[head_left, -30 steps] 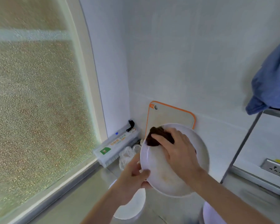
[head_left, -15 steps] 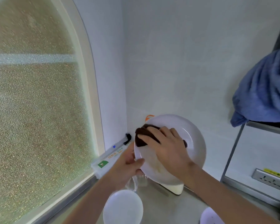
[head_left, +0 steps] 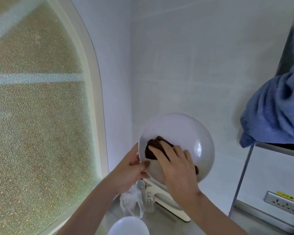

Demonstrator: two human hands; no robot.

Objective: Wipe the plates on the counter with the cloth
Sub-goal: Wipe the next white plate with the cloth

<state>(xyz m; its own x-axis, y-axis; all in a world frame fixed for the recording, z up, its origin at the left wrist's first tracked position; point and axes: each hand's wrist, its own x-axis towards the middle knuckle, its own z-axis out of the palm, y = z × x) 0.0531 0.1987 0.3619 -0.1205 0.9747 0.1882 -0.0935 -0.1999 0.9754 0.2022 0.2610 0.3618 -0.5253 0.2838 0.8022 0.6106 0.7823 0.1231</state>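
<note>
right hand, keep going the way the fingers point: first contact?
The right hand points up-left across the plate, pressing the brown cloth. Straight on, it would probably run off the plate's left rim, just above the left hand; beyond that, likely the wall, though depth is unclear.

A plate (head_left: 185, 133) is held up before the wall corner, a cloth (head_left: 153, 148) on it; window (head_left: 37, 116) left, towel (head_left: 275, 112) right, another plate (head_left: 128, 226) on the bench (head_left: 163, 223) below.
</note>
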